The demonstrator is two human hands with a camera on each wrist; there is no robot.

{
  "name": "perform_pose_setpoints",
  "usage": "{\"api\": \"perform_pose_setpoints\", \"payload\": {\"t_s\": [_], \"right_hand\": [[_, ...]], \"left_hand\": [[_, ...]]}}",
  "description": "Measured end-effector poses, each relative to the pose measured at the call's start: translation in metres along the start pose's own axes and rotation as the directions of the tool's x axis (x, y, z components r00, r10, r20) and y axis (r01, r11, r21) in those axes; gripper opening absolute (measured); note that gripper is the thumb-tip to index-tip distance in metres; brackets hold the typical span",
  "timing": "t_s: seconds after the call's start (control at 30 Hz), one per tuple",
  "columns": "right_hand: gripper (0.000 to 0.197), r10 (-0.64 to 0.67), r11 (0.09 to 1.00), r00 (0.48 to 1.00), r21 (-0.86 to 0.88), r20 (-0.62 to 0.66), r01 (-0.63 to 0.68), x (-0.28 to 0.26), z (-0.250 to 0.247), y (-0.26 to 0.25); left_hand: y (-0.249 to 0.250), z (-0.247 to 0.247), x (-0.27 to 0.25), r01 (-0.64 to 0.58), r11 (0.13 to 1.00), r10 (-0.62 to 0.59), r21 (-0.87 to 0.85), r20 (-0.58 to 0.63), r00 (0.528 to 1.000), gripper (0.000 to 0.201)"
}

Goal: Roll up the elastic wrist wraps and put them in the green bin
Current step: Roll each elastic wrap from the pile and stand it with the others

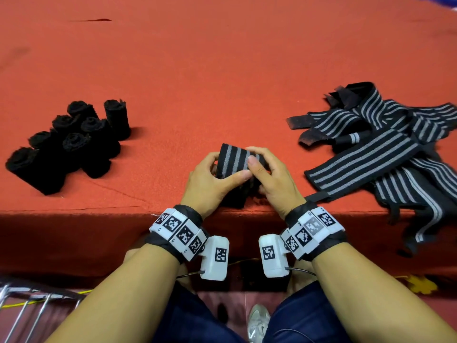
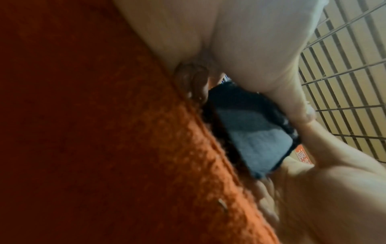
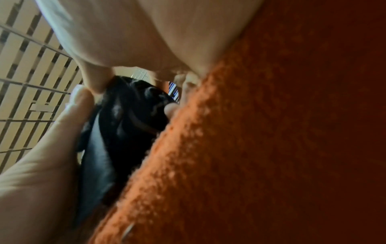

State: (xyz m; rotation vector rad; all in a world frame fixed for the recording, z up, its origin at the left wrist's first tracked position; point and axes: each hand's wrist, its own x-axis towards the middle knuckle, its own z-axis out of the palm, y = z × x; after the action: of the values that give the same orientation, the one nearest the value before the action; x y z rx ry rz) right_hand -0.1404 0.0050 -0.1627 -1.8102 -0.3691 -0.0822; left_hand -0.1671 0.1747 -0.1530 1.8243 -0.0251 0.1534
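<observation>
A black wrist wrap with grey stripes point(image 1: 233, 160) is partly rolled near the table's front edge, held between both hands. My left hand point(image 1: 210, 181) grips its left side with the thumb laid across the front. My right hand point(image 1: 268, 179) grips the right side, thumb on top. The wrap's loose tail point(image 1: 235, 200) lies under the hands toward the edge. In the left wrist view the striped wrap point(image 2: 250, 132) shows between fingers; in the right wrist view the roll's dark end point(image 3: 133, 115) is seen. No green bin is in view.
Several rolled black wraps point(image 1: 71, 142) stand in a cluster at the left. A heap of unrolled striped wraps point(image 1: 385, 154) lies at the right, some hanging over the front edge. An orange-red cloth point(image 1: 222, 58) covers the table. A metal rack point(image 1: 37, 303) is at lower left.
</observation>
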Motion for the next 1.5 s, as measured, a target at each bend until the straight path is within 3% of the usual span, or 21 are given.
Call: {"api": "perform_pose_setpoints", "payload": {"t_s": [0.13, 0.3, 0.47, 0.77, 0.83, 1.0, 1.17, 1.37, 1.5], "right_hand": [[0.046, 0.007, 0.999, 0.995, -0.038, -0.098, -0.011, 0.002, 0.001, 0.000], [0.046, 0.052, 0.996, 0.996, -0.065, -0.076, -0.057, 0.004, 0.003, -0.004], [0.071, 0.102, 0.992, 0.993, -0.071, -0.059, -0.106, 0.007, 0.006, -0.004], [0.073, 0.147, 0.989, 0.989, 0.009, 0.021, -0.147, 0.005, 0.004, -0.004], [0.069, 0.118, 0.992, 0.992, 0.040, 0.044, -0.119, 0.000, 0.004, -0.004], [0.090, 0.112, 0.993, 0.990, 0.013, 0.092, -0.113, -0.003, 0.003, -0.006], [0.076, 0.090, 0.995, 0.995, 0.049, 0.029, -0.092, -0.003, 0.002, -0.005], [0.072, 0.085, 0.993, 0.996, 0.079, -0.001, -0.085, -0.001, 0.002, -0.004], [0.081, 0.099, 0.989, 0.994, 0.103, 0.039, -0.102, -0.001, -0.001, -0.002]], "left_hand": [[-0.003, -0.002, 0.001, -0.014, 0.997, 0.009, 0.075, 0.066, 0.998, 0.080], [-0.002, -0.008, 0.000, -0.090, 0.995, 0.083, 0.052, 0.129, 0.988, 0.109], [0.000, -0.012, 0.000, -0.159, 0.987, 0.151, 0.022, 0.208, 0.966, 0.112], [-0.007, -0.007, 0.000, -0.177, 0.984, 0.174, 0.012, 0.130, 0.976, 0.075], [-0.007, -0.005, 0.001, -0.174, 0.985, 0.171, 0.017, 0.112, 0.979, 0.073], [-0.008, -0.004, 0.002, -0.156, 0.983, 0.147, 0.102, 0.091, 0.985, 0.074], [-0.007, -0.010, 0.004, -0.153, 0.988, 0.149, 0.008, 0.191, 0.970, 0.095], [-0.003, -0.006, 0.002, 0.028, 0.987, 0.004, -0.159, 0.194, 0.981, 0.068], [-0.003, -0.005, 0.004, 0.007, 0.986, 0.015, -0.164, 0.134, 0.991, 0.060]]}}
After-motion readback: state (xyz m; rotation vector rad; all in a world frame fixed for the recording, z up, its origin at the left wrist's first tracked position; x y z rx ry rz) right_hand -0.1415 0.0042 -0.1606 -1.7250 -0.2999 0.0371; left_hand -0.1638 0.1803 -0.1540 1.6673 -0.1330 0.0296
